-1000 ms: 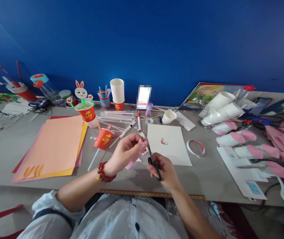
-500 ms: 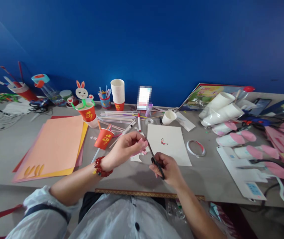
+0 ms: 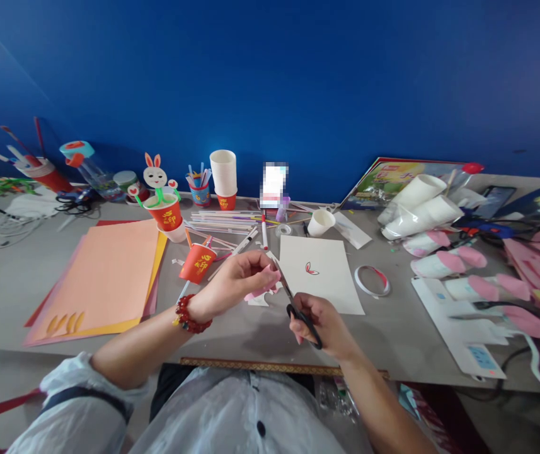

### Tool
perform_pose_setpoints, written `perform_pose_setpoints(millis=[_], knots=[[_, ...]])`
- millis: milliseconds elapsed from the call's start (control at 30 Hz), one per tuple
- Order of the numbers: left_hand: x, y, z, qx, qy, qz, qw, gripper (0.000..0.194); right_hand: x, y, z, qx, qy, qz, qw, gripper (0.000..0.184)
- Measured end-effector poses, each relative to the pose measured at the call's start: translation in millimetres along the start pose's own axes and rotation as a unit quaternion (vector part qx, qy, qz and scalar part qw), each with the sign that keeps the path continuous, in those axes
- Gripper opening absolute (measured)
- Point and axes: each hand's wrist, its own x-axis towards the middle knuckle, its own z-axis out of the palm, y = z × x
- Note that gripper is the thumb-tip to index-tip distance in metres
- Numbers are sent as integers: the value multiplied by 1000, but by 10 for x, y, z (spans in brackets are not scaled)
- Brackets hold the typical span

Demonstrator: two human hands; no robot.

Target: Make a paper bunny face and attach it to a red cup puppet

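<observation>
My left hand [image 3: 247,279] pinches a small piece of pink paper [image 3: 272,275] above the table; its exact shape is mostly covered by the fingers. A pair of black-handled scissors [image 3: 291,299] is in my right hand [image 3: 322,321], its blades pointing up and left to the pink piece. White and pink paper scraps [image 3: 261,299] lie below my left hand. Just behind the scissors is a white sheet [image 3: 330,289] with two red-and-black leaf-like shapes [image 3: 312,269] drawn on it.
Coloured paper sheets [image 3: 109,271] are stacked at left. An orange paper cup [image 3: 197,263] leans near my left wrist, with a rabbit figure [image 3: 155,176] in a cup behind. A tape roll [image 3: 372,282] and a white power strip [image 3: 459,334] lie at right. Straws [image 3: 222,222] lie farther back.
My right hand and the scissors have shifted slightly right and down, while the blade tips stay by the pink paper. My left hand has barely moved.
</observation>
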Motion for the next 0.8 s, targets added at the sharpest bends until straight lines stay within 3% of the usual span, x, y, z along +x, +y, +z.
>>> perform_pose_setpoints(millis=[367, 800], knots=[[0, 38, -5, 10, -9, -13, 1000, 30, 7, -33, 0, 11, -21, -3, 1000, 56], [13, 62, -7, 21, -15, -10, 1000, 32, 16, 5, -11, 5, -10, -2, 1000, 53]])
